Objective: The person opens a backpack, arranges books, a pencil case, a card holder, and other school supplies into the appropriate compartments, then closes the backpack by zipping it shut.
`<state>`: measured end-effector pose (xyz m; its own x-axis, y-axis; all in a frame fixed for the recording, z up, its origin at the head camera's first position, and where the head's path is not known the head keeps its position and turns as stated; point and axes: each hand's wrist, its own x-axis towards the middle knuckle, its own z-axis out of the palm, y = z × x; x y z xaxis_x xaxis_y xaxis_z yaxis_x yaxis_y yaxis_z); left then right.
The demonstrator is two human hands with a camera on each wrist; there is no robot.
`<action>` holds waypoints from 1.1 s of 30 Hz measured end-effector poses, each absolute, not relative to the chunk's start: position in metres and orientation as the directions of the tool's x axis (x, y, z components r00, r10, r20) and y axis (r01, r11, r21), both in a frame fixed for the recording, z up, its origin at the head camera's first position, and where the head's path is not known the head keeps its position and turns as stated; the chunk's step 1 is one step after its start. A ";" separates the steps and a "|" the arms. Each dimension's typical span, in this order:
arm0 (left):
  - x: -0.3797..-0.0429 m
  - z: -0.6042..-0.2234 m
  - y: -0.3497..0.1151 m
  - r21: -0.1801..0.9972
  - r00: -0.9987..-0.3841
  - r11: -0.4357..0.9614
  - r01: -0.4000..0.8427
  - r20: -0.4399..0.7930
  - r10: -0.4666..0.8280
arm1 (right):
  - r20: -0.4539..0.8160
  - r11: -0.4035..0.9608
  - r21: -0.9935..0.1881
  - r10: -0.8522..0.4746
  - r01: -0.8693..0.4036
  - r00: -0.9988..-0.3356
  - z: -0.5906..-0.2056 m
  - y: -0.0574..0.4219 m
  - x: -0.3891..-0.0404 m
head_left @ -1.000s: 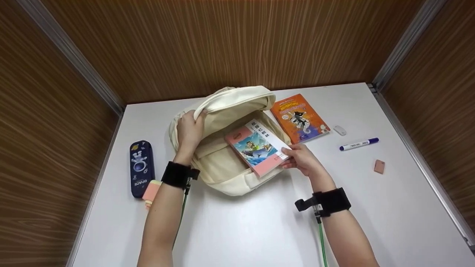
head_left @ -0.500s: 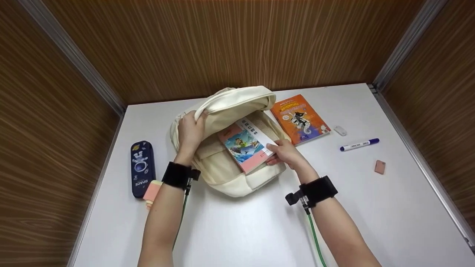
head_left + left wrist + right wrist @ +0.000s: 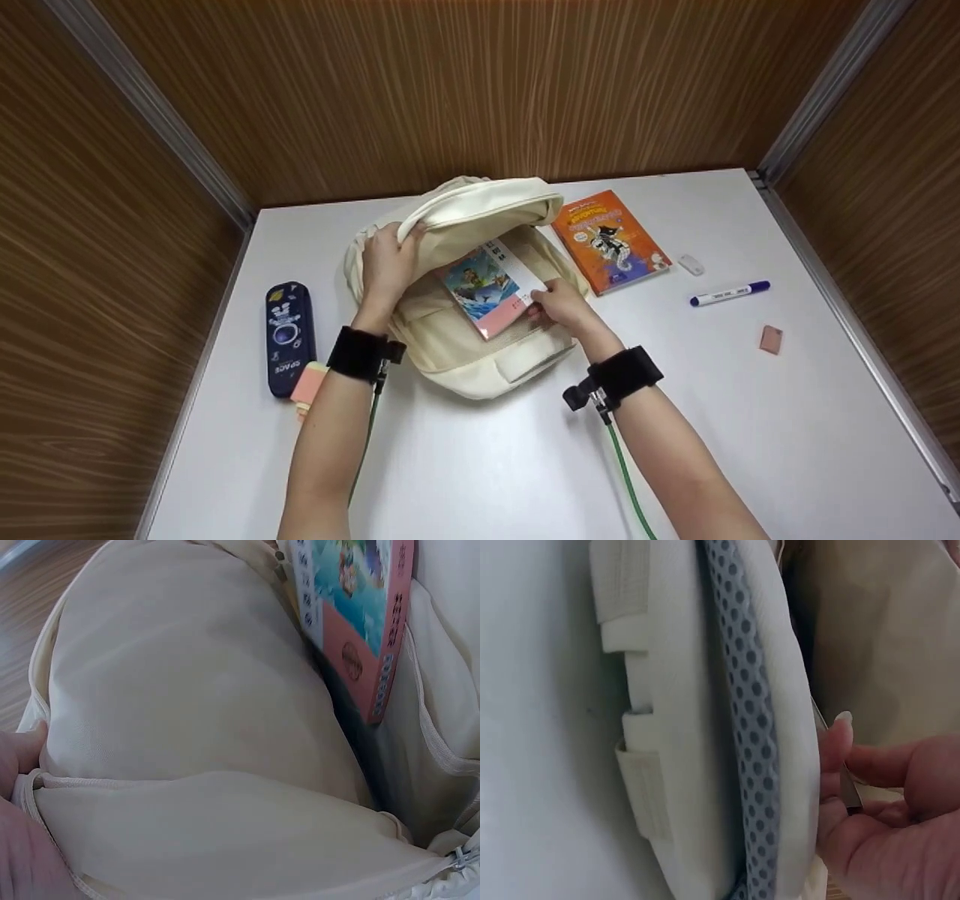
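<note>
A cream backpack (image 3: pixel 465 379) lies on the white table with its main compartment gaping. My left hand (image 3: pixel 388 262) grips the edge of the raised flap and holds it up; the left wrist view shows its fingers (image 3: pixel 19 757) at the zipped rim. In my right hand (image 3: pixel 564 306) is a paperback book with a pink and blue cover (image 3: pixel 491 289), pinched by its near right corner. The book is partly inside the bag, its far end hidden under the flap. In the left wrist view the book (image 3: pixel 356 637) slants down beside the inner lining.
An orange book (image 3: pixel 611 244) lies right of the bag. Beyond it are a white eraser (image 3: pixel 691 264), a purple-capped marker (image 3: pixel 730 293) and a small pinkish block (image 3: pixel 771 339). At left sit a navy pencil case (image 3: pixel 289 337) and sticky notes (image 3: pixel 308 382), partly behind the left forearm.
My right hand has moved left and slightly up, carrying the pink and blue book deeper into the backpack under the flap. The left hand still holds the flap in nearly the same place.
</note>
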<state>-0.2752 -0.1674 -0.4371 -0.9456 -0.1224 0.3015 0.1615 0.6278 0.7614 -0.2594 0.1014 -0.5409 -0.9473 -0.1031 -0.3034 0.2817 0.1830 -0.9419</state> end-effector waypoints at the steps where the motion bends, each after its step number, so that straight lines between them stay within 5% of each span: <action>1: -0.275 -0.437 -0.168 0.761 -0.945 0.628 0.162 0.302 -0.123 | -0.292 0.147 -0.949 -0.091 0.278 -0.952 -0.541 0.099 -0.262; 7: -0.274 -0.439 -0.167 0.762 -0.955 0.630 0.148 0.275 -0.107 | -0.271 0.047 -0.962 -0.045 0.269 -0.962 -0.544 0.083 -0.270; 17: -0.274 -0.442 -0.169 0.774 -0.958 0.618 0.139 0.264 -0.115 | -0.157 0.107 -0.986 -0.316 0.129 -0.936 -0.543 0.084 -0.267; 26: -0.274 -0.445 -0.170 0.771 -0.953 0.621 0.142 0.277 -0.126 | -0.122 0.269 -0.959 -0.109 0.089 -0.987 -0.535 0.132 -0.268; 33: -0.275 -0.448 -0.171 0.767 -0.952 0.623 0.155 0.285 -0.114 | 0.022 0.558 -0.830 0.053 0.012 -0.998 -0.538 0.172 -0.275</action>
<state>-0.2748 -0.1712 -0.4479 -0.9519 -0.1136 0.2847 0.1551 0.6227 0.7669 -0.2746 0.1722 -0.5382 -0.9983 0.0533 0.0217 0.0118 0.5581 -0.8297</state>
